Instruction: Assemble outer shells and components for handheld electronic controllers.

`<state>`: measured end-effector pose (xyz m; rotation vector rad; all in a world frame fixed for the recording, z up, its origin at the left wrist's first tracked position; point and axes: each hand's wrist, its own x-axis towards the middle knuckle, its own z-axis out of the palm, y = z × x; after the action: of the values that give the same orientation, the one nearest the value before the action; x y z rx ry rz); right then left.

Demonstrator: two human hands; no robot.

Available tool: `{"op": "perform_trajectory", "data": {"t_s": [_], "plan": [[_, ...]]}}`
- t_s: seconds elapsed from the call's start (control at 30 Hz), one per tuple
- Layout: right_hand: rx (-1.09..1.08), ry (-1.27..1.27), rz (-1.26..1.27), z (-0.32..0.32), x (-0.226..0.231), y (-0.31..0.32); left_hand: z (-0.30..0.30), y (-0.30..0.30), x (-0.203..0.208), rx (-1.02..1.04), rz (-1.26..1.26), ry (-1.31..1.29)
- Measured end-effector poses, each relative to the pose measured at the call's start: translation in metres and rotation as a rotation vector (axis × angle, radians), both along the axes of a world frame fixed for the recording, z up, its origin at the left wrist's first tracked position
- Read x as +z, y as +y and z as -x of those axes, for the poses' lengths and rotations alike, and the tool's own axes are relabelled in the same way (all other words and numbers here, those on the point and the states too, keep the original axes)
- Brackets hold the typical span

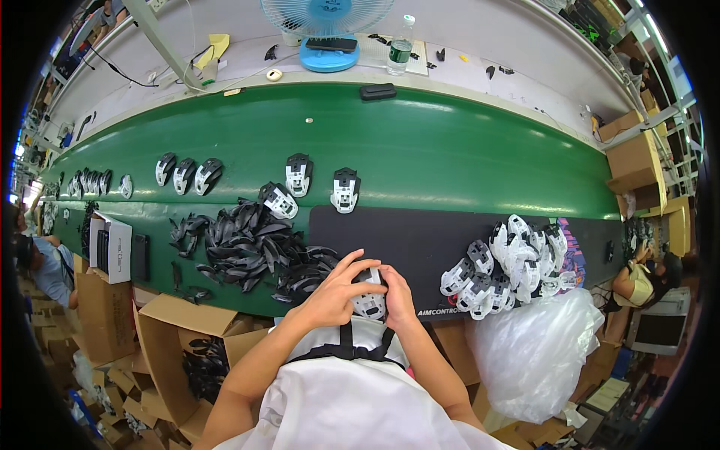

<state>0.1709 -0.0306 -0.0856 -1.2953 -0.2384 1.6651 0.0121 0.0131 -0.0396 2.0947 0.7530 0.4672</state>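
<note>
Between my two hands, at the front edge of the black mat [390, 232], is a white computer mouse shell [369, 304]. My left hand [337, 289] has its fingers bent over the shell's left side and top. On the other side my right hand [397, 296] grips it, thumb and fingers closed along the edge. Fingers cover much of the shell. Left of my left hand lies a heap of black curved plastic pieces [247, 244]. Beyond the mat's left end stand black-and-white mouse shells [346, 191], several of them. To the right, white shells [517, 255] are piled on the mat.
A green conveyor belt [450, 142] runs across. Cardboard box [176, 315] with black pieces stands below left; a clear plastic bag [536, 352] bulges at right front. The far ledge holds a blue fan [328, 56] and a water bottle [400, 49]. People sit at both sides.
</note>
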Motion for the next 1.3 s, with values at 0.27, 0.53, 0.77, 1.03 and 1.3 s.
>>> {"op": "perform_trajectory", "data": {"t_s": [0.27,0.53,0.77,1.03,1.3], "plan": [[-0.207,-0.322,-0.265,0.013,0.017,0.009,-0.006,-0.004,-0.001,0.521,0.938,-0.683],[-0.045,-0.514,-0.470,0.020,0.064,0.013,-0.015,-0.013,0.033,0.673,0.682,-0.622],[-0.058,-0.396,-0.459,0.016,0.085,0.017,-0.017,-0.021,0.048,0.651,0.551,-0.519],[0.065,-0.524,-0.517,0.022,0.096,0.008,-0.013,-0.026,0.068,0.653,0.650,-0.511],[0.020,-0.356,-0.496,0.023,0.082,-0.006,-0.017,-0.031,0.080,0.580,0.267,-0.254]]}}
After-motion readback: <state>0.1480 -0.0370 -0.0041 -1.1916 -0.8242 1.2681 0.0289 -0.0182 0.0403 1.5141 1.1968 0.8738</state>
